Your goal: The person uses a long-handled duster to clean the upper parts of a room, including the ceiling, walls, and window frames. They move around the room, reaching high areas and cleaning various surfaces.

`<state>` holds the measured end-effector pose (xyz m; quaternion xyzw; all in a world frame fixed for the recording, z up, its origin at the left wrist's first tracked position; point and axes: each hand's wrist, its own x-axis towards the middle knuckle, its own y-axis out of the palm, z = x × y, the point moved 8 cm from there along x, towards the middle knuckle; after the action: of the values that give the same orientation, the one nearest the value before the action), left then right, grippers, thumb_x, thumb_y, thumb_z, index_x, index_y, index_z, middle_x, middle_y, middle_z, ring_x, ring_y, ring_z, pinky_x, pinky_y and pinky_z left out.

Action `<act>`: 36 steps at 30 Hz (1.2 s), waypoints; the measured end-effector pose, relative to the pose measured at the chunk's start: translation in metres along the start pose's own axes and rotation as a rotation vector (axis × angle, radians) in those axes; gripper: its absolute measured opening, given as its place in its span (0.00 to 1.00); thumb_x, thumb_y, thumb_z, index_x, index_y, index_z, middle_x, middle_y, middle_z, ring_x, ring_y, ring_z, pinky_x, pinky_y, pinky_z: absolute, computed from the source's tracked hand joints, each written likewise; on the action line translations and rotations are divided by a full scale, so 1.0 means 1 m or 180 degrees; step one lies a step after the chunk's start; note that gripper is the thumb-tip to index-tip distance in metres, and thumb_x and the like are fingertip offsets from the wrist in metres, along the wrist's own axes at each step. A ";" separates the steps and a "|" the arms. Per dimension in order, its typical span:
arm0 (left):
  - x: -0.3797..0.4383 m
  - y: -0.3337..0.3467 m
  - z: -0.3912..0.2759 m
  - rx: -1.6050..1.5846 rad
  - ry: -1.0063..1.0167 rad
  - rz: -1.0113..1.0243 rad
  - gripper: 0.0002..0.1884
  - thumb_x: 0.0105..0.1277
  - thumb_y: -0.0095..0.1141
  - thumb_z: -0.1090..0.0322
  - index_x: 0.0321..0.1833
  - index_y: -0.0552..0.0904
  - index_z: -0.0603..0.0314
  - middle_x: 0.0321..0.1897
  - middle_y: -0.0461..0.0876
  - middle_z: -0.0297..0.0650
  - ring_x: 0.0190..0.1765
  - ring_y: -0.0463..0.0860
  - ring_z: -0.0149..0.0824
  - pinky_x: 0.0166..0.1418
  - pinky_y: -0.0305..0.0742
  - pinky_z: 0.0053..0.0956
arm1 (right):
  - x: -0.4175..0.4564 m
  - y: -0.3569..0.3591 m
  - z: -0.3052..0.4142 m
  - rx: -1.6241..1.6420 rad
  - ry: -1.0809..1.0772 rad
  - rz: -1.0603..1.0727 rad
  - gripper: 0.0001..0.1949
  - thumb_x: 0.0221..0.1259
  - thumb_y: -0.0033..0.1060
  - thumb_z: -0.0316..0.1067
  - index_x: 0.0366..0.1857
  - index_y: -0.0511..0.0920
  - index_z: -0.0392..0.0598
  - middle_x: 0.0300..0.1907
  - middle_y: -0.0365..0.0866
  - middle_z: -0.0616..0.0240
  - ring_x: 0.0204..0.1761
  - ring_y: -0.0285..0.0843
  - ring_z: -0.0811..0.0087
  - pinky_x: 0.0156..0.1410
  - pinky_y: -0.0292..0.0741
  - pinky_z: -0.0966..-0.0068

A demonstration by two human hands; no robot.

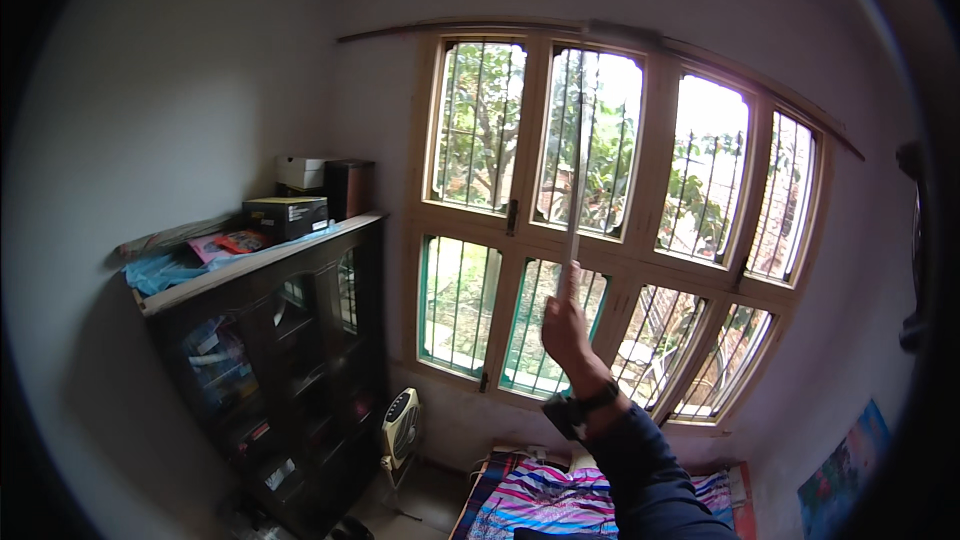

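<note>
My right hand (568, 334) is raised in front of the window and grips a long, thin pole (575, 229), with one finger stretched along it. The pole runs up past the glass to a dark, blurred head (624, 34), which overlaps the curtain rod (480, 24) above the window; whether they touch I cannot tell. A dark strap with a bulky device (566, 414) is around that wrist, below it a dark blue sleeve (652, 465). Behind the hand is the wooden window frame (660, 165) with barred panes. My left hand is out of view.
On the left stands a dark glass-door cabinet (315, 420), topped by a black box (285, 219), a white box (301, 172) and blue plastic (161, 274). A fan (401, 427) stands beside it. Below the window lies a bed with a striped cover (555, 499).
</note>
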<state>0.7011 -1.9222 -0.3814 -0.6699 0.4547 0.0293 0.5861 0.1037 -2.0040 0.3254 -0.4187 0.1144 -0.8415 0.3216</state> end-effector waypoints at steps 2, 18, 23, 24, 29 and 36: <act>-0.012 -0.004 0.044 -0.0204 -0.0277 0.0050 0.42 0.58 0.54 0.52 0.76 0.56 0.55 0.75 0.43 0.62 0.74 0.56 0.60 0.73 0.60 0.51 | 0.032 0.063 0.013 -0.0057 -0.0242 0.0184 0.39 0.64 0.41 0.27 0.76 0.34 0.48 0.36 0.79 0.36 0.36 0.81 0.44 0.39 0.74 0.53; -0.032 -0.025 0.060 -0.0508 -0.0412 -0.0328 0.40 0.57 0.57 0.58 0.74 0.59 0.56 0.72 0.50 0.63 0.73 0.57 0.61 0.74 0.57 0.51 | 0.095 0.189 0.138 0.0733 -0.1882 0.0522 0.31 0.67 0.46 0.29 0.74 0.53 0.48 0.52 0.78 0.42 0.49 0.80 0.49 0.51 0.76 0.62; -0.031 -0.021 0.045 -0.0571 -0.0461 -0.0458 0.39 0.57 0.57 0.60 0.73 0.60 0.56 0.71 0.52 0.64 0.73 0.57 0.61 0.74 0.57 0.51 | 0.063 0.203 0.095 0.0451 -0.2011 0.0022 0.33 0.64 0.47 0.27 0.74 0.51 0.45 0.64 0.69 0.38 0.60 0.73 0.41 0.61 0.73 0.58; -0.031 -0.021 0.044 -0.0585 -0.0484 -0.0496 0.39 0.57 0.57 0.60 0.73 0.60 0.56 0.71 0.53 0.64 0.73 0.57 0.61 0.74 0.56 0.51 | 0.067 0.214 0.090 0.0439 -0.1795 0.0080 0.33 0.64 0.46 0.27 0.75 0.51 0.44 0.64 0.68 0.38 0.60 0.73 0.41 0.61 0.73 0.58; -0.044 -0.015 0.034 -0.0732 -0.0630 -0.0757 0.38 0.56 0.58 0.62 0.73 0.61 0.57 0.70 0.55 0.65 0.73 0.58 0.61 0.75 0.56 0.51 | 0.133 0.338 0.082 0.0558 -0.1201 0.0383 0.35 0.67 0.44 0.32 0.75 0.43 0.47 0.45 0.78 0.36 0.45 0.79 0.39 0.49 0.75 0.50; -0.068 -0.020 -0.016 -0.1197 -0.0522 -0.1450 0.38 0.56 0.59 0.65 0.72 0.63 0.57 0.69 0.58 0.65 0.73 0.58 0.61 0.75 0.55 0.51 | 0.306 0.466 0.188 0.3473 -0.0172 0.2568 0.21 0.68 0.48 0.32 0.64 0.63 0.58 0.22 0.68 0.69 0.20 0.68 0.72 0.24 0.67 0.73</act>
<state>0.6661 -1.8978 -0.3223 -0.8468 0.2306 0.0348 0.4780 0.3219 -2.5419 0.4203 -0.1419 -0.1874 -0.5821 0.7784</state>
